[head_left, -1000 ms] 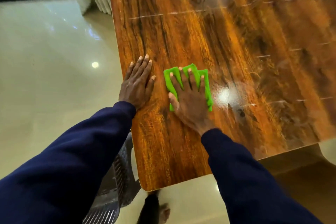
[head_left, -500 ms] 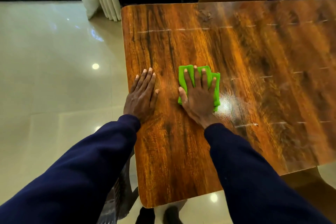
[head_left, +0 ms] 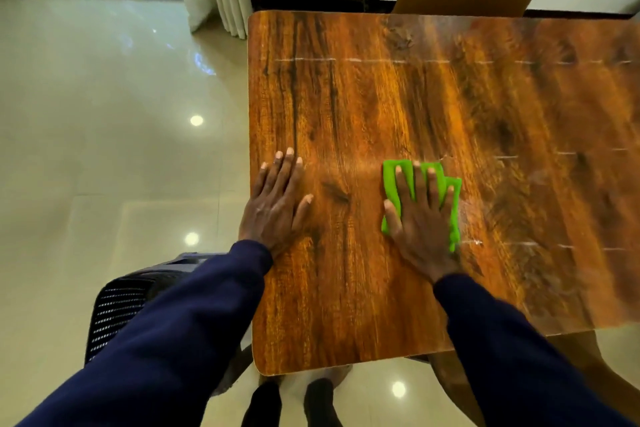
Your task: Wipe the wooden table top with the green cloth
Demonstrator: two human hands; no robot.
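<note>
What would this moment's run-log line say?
step: wiping | right hand: flat on green cloth | left hand: flat on wooden table top, near left edge

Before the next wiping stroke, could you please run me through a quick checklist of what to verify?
1. Green cloth lies flat on the wooden table top: ok.
2. Right hand pressed on the cloth, fingers spread: ok.
3. Left hand braced flat near the table's left edge, apart from the cloth: ok.
4. No objects on the visible surface beyond the cloth: ok.
5. Pale streaks to the right remain: not ok.
6. Cloth dampness: cannot tell.
</note>
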